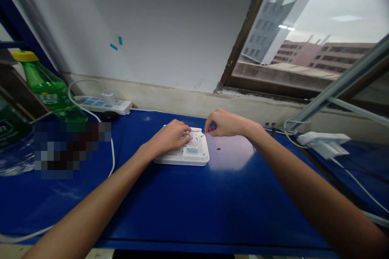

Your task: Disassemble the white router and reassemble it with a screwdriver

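A flat white plastic device point(194, 157), probably a router seen from its vented underside, lies on the blue table top point(182, 206). My left hand point(169, 137) rests on its left part, fingers curled over the far edge and hiding much of the label area. My right hand point(223, 123) sits at the device's far right corner, gripping a small screwdriver point(212, 127) with a red and blue handle. Its thin tip points down at the device's top face. My fingers hide most of the handle.
A green plastic bottle point(50, 89) with a yellow cap and a white power strip point(103, 105) with a plugged-in charger stand at the back left. A blurred patch covers part of the table's left side. White cables and a white box point(323, 143) lie at right. A window is behind.
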